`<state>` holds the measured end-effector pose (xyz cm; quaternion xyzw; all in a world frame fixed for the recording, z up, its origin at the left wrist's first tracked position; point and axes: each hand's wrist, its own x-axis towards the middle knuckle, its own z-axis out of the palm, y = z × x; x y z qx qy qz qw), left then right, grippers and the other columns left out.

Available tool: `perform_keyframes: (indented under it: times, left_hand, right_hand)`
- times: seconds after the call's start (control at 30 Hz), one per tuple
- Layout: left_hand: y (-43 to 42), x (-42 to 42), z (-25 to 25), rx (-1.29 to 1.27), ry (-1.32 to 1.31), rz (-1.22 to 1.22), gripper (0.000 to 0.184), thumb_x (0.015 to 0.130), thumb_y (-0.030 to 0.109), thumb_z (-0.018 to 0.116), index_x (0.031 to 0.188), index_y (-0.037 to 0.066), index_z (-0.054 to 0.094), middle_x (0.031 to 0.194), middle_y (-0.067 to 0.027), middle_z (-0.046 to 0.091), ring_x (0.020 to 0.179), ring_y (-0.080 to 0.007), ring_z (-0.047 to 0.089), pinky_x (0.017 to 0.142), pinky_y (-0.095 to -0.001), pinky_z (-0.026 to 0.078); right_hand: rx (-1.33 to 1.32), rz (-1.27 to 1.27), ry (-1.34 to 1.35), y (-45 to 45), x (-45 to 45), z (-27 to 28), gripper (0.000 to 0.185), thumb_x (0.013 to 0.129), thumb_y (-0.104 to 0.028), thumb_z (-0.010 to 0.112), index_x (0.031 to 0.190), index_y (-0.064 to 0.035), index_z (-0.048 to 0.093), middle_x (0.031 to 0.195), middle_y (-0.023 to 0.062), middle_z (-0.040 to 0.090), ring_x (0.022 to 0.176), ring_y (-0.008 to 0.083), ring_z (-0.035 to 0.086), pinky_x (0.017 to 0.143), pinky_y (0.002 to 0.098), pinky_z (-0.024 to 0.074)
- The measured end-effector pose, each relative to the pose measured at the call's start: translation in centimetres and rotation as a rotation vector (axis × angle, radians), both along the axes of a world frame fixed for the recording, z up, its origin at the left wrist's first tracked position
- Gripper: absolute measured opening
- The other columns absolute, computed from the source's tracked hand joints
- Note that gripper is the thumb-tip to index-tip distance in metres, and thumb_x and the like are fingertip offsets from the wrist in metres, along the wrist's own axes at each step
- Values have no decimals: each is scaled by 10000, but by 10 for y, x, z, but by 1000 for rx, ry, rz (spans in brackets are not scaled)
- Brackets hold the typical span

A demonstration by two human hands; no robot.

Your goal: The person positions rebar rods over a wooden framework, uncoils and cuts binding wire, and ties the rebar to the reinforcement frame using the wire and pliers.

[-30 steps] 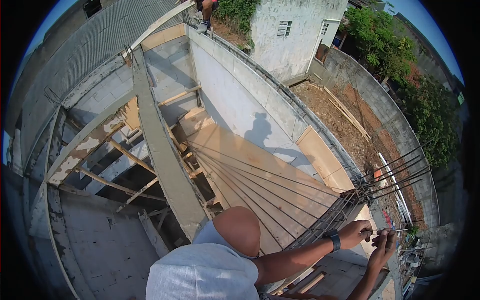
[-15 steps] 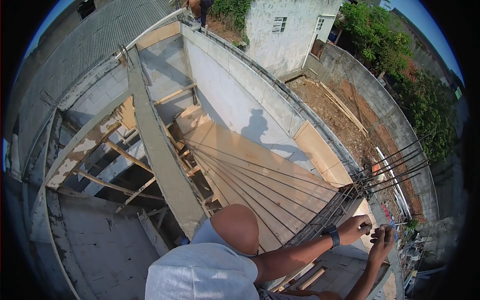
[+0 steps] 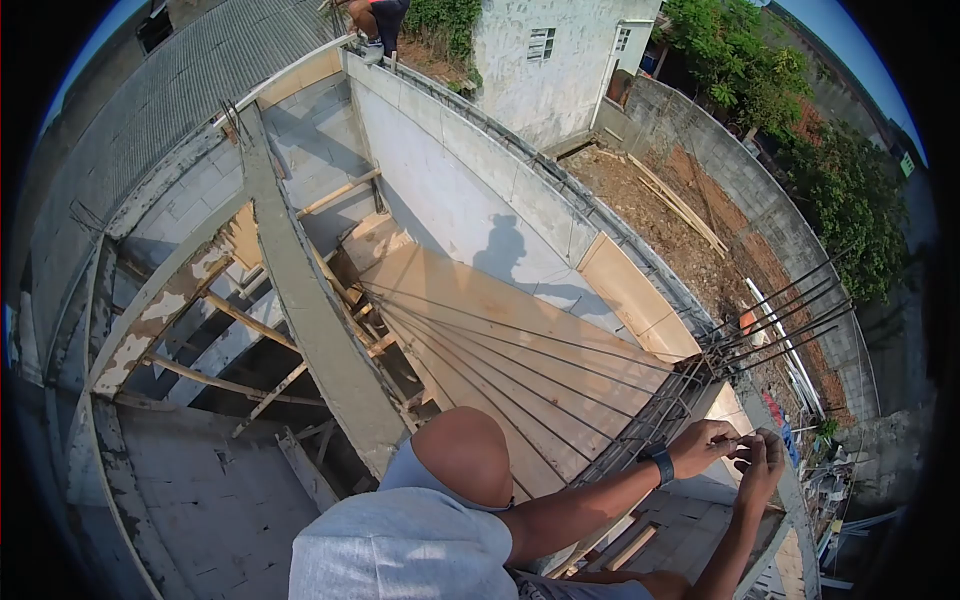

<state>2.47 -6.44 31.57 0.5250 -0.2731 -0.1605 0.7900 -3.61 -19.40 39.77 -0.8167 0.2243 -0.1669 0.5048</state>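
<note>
My left hand (image 3: 703, 447), with a dark watch (image 3: 658, 464) on its wrist, is closed in a pinch at the lower right. My right hand (image 3: 760, 462) is right beside it, its fingers bent together. Something small and thin shows between the fingertips, too small to name. Just left of and above the hands is a bundle of tied steel bars (image 3: 690, 385). Long thin rods (image 3: 520, 362) fan out from it over a plywood panel (image 3: 450, 290).
A bare knee (image 3: 462, 455) and grey cloth (image 3: 400, 545) fill the bottom centre. Bar ends (image 3: 800, 320) stick out at the right. A concrete beam (image 3: 310, 290) crosses over deep openings with wooden props (image 3: 250, 322). Another person (image 3: 375, 20) is on the far wall top.
The view has shifted, so the building lies slightly further left. My hands have come closer together at the fingertips. More of the other person shows at the top.
</note>
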Motion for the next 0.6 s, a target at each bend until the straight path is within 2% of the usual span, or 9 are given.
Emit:
perform_keyframes:
  times: [0.07,0.17,0.33,0.6]
  left_hand:
    - [-1,-1,-1,-21,3,-2,172,921,113,631,1029,-17,661,871,-112,675,804,-190,625,762,-337,489]
    - [-6,-3,-5,-35,4,-4,169,922,120,635,1018,-16,660,861,-107,668,791,-179,609,749,-335,481]
    - [-8,-1,-8,61,-5,-11,157,917,118,646,987,-21,657,857,-107,664,773,-169,592,736,-329,475]
    - [-12,-1,-13,-7,70,-36,158,921,128,651,976,-19,658,851,-77,659,770,-127,570,720,-311,470]
  right_hand:
    - [79,-74,-50,2,0,0,285,1013,-172,503,1220,15,559,948,89,672,763,119,643,590,248,473]
    - [140,-9,-100,-1,0,-4,419,1007,-150,499,1383,30,458,1024,123,663,822,141,648,636,273,517]
    - [73,72,-105,-3,-1,-6,443,1005,-140,496,1408,36,440,1050,140,660,830,149,655,663,280,538]
    - [152,18,-66,-2,0,-6,431,1004,-183,523,1380,26,488,1045,132,666,843,155,660,690,287,539]
